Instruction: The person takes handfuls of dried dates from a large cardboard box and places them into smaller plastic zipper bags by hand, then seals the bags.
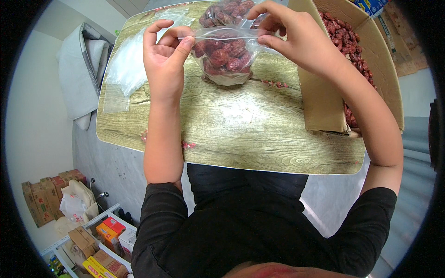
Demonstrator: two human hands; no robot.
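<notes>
A clear plastic zip bag (224, 59) of dried red jujubes stands on the wood-patterned table (243, 128), its top edge spread between my hands. My left hand (168, 52) pinches the left corner of the bag's top between thumb and forefinger. The right corner is held by my right hand (285, 34), thumb against fingers. Just behind it lies another filled bag of jujubes (226, 12). Loose jujubes (347, 45) fill part of an open cardboard box (323, 100) at the table's right. Flat, empty-looking clear bags (127, 66) are spread to the left of my left hand.
A folded grey-white cloth item (78, 69) is beyond the table's left edge. Cardboard cartons (45, 198) and a white shelf (114, 208) with boxes stand at the lower left. More flattened cardboard (399, 45) lies past the jujube box.
</notes>
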